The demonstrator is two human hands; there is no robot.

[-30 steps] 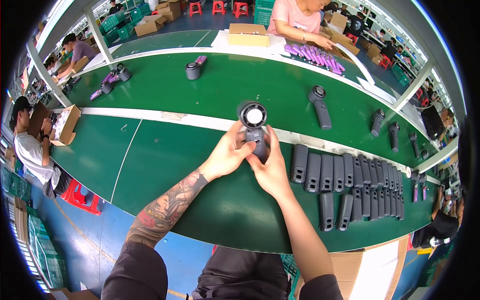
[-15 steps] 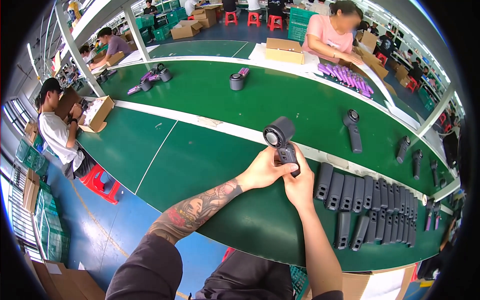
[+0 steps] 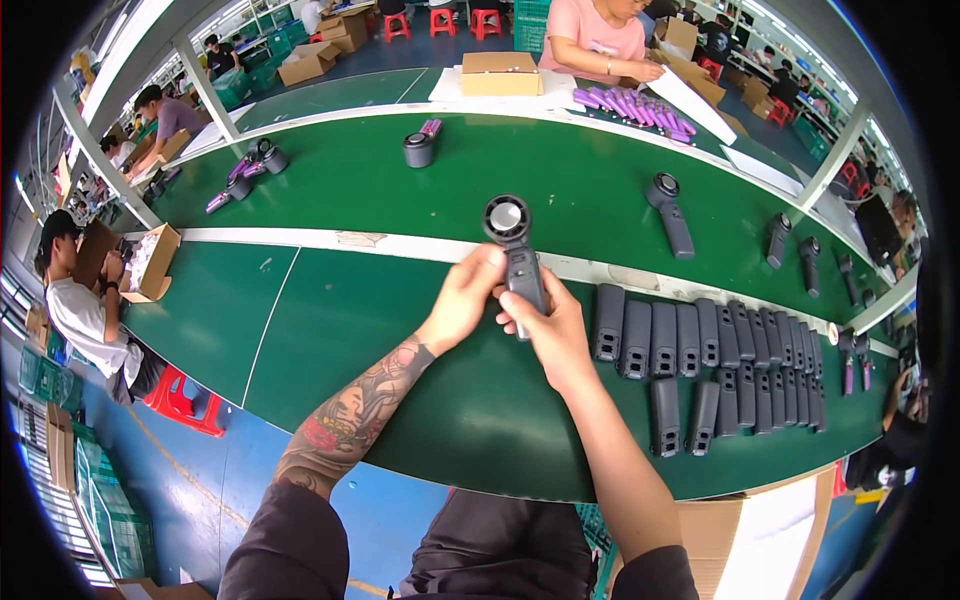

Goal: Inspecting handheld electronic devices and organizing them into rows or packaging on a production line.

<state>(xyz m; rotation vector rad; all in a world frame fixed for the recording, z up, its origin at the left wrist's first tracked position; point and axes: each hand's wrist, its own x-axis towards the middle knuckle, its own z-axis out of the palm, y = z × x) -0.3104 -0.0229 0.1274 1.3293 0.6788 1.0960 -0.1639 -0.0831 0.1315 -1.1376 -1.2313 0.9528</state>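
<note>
A dark grey handheld fan (image 3: 522, 275) is held up over the near green bench, its round head at the top with the silver centre facing me. Wrapped round the lower handle is my right hand (image 3: 548, 325), thumb across the front. My left hand (image 3: 465, 300) pinches the fan's side just below the head; its far fingers are hidden behind the handle. To the right of my hands, grey fan handles (image 3: 663, 340) lie in two rows on the bench.
Beyond a white ledge (image 3: 400, 241), a green belt carries spaced fans (image 3: 672, 218), some grey, some purple. Purple pieces (image 3: 640, 108) are heaped near a person in pink (image 3: 600, 40). At left, a person in white (image 3: 75, 300) works at an open carton (image 3: 152, 262).
The fan has turned in my hands, so its head now faces me rather than left. My right thumb now lies across the handle. The whole view has shifted.
</note>
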